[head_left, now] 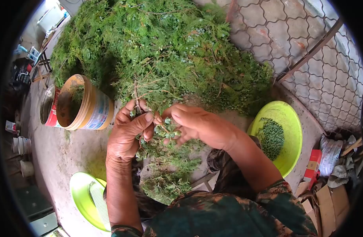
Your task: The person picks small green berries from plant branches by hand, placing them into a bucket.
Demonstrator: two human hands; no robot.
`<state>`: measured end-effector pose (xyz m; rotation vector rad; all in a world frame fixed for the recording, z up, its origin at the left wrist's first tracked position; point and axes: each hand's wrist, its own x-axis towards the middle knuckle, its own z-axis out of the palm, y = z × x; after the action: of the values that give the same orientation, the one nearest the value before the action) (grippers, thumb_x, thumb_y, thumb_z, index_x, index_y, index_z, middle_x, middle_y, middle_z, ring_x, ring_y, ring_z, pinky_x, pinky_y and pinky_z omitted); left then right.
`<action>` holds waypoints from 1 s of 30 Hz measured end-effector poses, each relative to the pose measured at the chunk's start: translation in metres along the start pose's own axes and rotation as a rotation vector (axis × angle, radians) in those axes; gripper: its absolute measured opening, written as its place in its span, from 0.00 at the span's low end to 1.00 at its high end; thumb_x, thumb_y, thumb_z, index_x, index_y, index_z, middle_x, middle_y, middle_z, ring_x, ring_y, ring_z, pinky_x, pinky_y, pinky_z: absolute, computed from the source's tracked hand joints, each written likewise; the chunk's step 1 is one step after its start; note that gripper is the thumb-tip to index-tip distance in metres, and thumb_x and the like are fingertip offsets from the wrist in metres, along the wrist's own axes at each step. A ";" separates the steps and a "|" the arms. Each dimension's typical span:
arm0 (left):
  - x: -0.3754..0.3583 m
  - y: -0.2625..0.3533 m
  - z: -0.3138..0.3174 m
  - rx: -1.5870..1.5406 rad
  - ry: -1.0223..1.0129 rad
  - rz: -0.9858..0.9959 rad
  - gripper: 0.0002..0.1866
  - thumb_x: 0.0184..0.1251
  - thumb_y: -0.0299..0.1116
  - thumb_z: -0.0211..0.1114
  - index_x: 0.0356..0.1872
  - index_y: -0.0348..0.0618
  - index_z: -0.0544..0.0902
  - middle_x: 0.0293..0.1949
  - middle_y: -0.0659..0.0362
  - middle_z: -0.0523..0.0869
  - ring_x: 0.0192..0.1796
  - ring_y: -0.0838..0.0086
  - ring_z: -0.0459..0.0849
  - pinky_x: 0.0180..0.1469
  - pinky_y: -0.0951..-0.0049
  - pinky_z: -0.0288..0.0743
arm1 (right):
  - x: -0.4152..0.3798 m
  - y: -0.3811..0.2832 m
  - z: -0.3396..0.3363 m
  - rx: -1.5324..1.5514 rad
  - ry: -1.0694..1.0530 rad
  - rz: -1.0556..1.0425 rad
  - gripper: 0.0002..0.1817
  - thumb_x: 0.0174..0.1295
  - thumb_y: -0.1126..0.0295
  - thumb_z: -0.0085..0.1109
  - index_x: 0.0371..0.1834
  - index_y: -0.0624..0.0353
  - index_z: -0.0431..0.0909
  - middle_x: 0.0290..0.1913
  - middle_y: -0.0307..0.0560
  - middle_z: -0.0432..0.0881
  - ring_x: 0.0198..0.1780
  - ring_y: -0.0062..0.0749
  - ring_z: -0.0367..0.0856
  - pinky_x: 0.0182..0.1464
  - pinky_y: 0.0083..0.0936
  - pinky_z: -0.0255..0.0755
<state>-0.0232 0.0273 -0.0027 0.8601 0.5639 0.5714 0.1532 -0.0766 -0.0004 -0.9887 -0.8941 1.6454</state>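
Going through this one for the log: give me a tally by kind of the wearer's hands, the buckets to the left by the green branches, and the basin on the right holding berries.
Hands: 2 (left hand, right hand)
Buckets: 2 (orange bucket, red bucket)
Basin: 1 (yellow-green basin, holding green berries)
Total: 5

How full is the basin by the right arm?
Partly full: green berries lie heaped in the basin, and much of its yellow wall shows around them.
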 end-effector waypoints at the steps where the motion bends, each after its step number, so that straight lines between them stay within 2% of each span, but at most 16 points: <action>1: -0.001 0.001 0.001 0.035 0.013 0.013 0.11 0.59 0.22 0.64 0.42 0.45 0.77 0.30 0.54 0.84 0.20 0.78 0.74 0.21 0.80 0.67 | 0.006 0.007 0.002 0.288 -0.091 0.064 0.28 0.66 0.45 0.45 0.54 0.59 0.68 0.43 0.49 0.76 0.37 0.29 0.77 0.34 0.25 0.74; 2: -0.001 0.000 0.002 0.069 0.027 0.025 0.10 0.59 0.22 0.64 0.42 0.44 0.77 0.29 0.55 0.84 0.20 0.79 0.73 0.22 0.81 0.67 | 0.006 0.007 0.004 0.296 -0.095 0.069 0.28 0.66 0.45 0.45 0.54 0.59 0.68 0.43 0.49 0.76 0.37 0.29 0.77 0.34 0.25 0.74; 4: 0.000 -0.003 0.004 0.155 0.053 0.062 0.10 0.59 0.23 0.64 0.42 0.44 0.76 0.29 0.56 0.84 0.21 0.81 0.73 0.22 0.82 0.66 | 0.005 0.005 0.007 0.461 -0.082 0.181 0.24 0.66 0.48 0.47 0.50 0.58 0.69 0.38 0.47 0.76 0.25 0.24 0.73 0.21 0.19 0.68; 5: 0.001 -0.004 0.006 0.240 0.069 0.102 0.10 0.59 0.23 0.64 0.42 0.43 0.76 0.29 0.58 0.84 0.21 0.82 0.72 0.22 0.83 0.65 | 0.008 0.011 0.007 0.467 -0.083 0.180 0.24 0.66 0.48 0.47 0.50 0.58 0.69 0.38 0.47 0.76 0.25 0.24 0.73 0.21 0.19 0.68; 7: 0.001 -0.006 0.011 0.238 0.057 0.109 0.11 0.58 0.25 0.66 0.41 0.42 0.76 0.29 0.61 0.83 0.22 0.85 0.72 0.23 0.85 0.64 | 0.016 0.027 0.006 0.505 0.107 0.122 0.18 0.65 0.53 0.52 0.45 0.59 0.70 0.31 0.43 0.74 0.17 0.19 0.67 0.15 0.15 0.60; 8: 0.001 -0.007 0.016 0.292 0.121 0.139 0.10 0.58 0.26 0.67 0.39 0.42 0.77 0.27 0.62 0.82 0.21 0.85 0.71 0.22 0.85 0.63 | 0.019 0.030 0.006 0.447 0.159 0.059 0.15 0.64 0.58 0.57 0.40 0.61 0.71 0.25 0.40 0.72 0.16 0.16 0.65 0.16 0.16 0.60; 9: 0.002 -0.008 0.019 0.345 0.183 0.171 0.09 0.57 0.27 0.68 0.37 0.41 0.77 0.25 0.63 0.81 0.21 0.86 0.71 0.21 0.85 0.62 | 0.020 0.032 0.005 0.449 0.165 0.057 0.15 0.64 0.58 0.57 0.40 0.61 0.71 0.25 0.40 0.72 0.16 0.16 0.65 0.16 0.16 0.60; 11: 0.001 -0.007 0.014 0.425 0.181 0.099 0.09 0.57 0.28 0.69 0.35 0.40 0.78 0.24 0.64 0.80 0.20 0.86 0.70 0.20 0.86 0.61 | 0.020 0.034 0.004 0.224 0.252 -0.129 0.14 0.62 0.63 0.58 0.38 0.63 0.72 0.22 0.39 0.72 0.16 0.16 0.66 0.16 0.16 0.60; 14: 0.000 -0.006 0.008 0.508 0.190 -0.008 0.08 0.57 0.29 0.69 0.31 0.40 0.78 0.21 0.65 0.79 0.18 0.87 0.69 0.19 0.86 0.59 | 0.013 0.025 0.002 0.008 0.211 -0.075 0.09 0.61 0.68 0.58 0.37 0.62 0.71 0.20 0.37 0.71 0.20 0.17 0.68 0.20 0.16 0.61; 16: -0.001 -0.006 0.007 0.511 0.193 -0.046 0.08 0.57 0.29 0.69 0.30 0.39 0.78 0.20 0.65 0.79 0.17 0.87 0.68 0.18 0.86 0.59 | 0.013 0.027 0.001 0.022 0.198 -0.053 0.09 0.61 0.69 0.58 0.36 0.61 0.71 0.21 0.38 0.72 0.20 0.18 0.70 0.21 0.17 0.62; 18: -0.004 -0.005 0.009 0.494 0.154 0.024 0.07 0.58 0.30 0.68 0.30 0.39 0.78 0.20 0.65 0.79 0.17 0.88 0.69 0.18 0.87 0.60 | 0.015 0.031 0.000 0.039 0.189 -0.033 0.08 0.60 0.71 0.58 0.36 0.61 0.71 0.21 0.39 0.74 0.20 0.19 0.71 0.21 0.18 0.63; 20: -0.009 -0.005 0.015 0.538 0.175 0.078 0.07 0.58 0.30 0.68 0.30 0.40 0.78 0.21 0.65 0.80 0.17 0.87 0.69 0.18 0.87 0.60 | 0.020 0.035 -0.004 0.320 0.262 -0.052 0.07 0.56 0.74 0.59 0.33 0.62 0.72 0.21 0.41 0.75 0.18 0.21 0.72 0.19 0.21 0.67; 23: -0.013 -0.006 0.018 0.613 0.184 0.152 0.07 0.59 0.30 0.67 0.30 0.40 0.78 0.21 0.63 0.80 0.17 0.87 0.70 0.19 0.87 0.63 | 0.023 0.037 -0.008 0.490 0.404 -0.071 0.06 0.58 0.75 0.59 0.35 0.60 0.71 0.28 0.43 0.77 0.24 0.23 0.74 0.23 0.26 0.68; 26: -0.016 -0.008 0.017 0.612 0.205 0.129 0.07 0.58 0.30 0.67 0.34 0.41 0.78 0.21 0.61 0.80 0.16 0.86 0.69 0.17 0.86 0.61 | 0.024 0.038 -0.005 0.292 0.521 -0.075 0.06 0.58 0.75 0.59 0.35 0.61 0.72 0.28 0.44 0.76 0.24 0.23 0.74 0.24 0.26 0.69; 29: -0.023 0.008 0.019 0.559 0.319 0.159 0.07 0.59 0.29 0.67 0.29 0.41 0.77 0.20 0.62 0.79 0.15 0.85 0.69 0.16 0.86 0.60 | 0.026 0.039 -0.037 0.249 0.682 -0.177 0.05 0.58 0.78 0.57 0.37 0.61 0.73 0.30 0.44 0.76 0.26 0.24 0.74 0.24 0.26 0.69; 30: -0.022 0.010 0.017 0.544 0.332 0.189 0.07 0.59 0.30 0.67 0.29 0.41 0.77 0.20 0.61 0.80 0.15 0.85 0.69 0.16 0.86 0.59 | 0.026 0.042 -0.046 0.440 0.638 -0.220 0.05 0.58 0.77 0.56 0.37 0.61 0.74 0.31 0.44 0.77 0.26 0.23 0.74 0.23 0.24 0.68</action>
<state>-0.0301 0.0088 0.0197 1.3535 0.9732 0.7549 0.1749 -0.0569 -0.0610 -0.9714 -0.1882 1.1543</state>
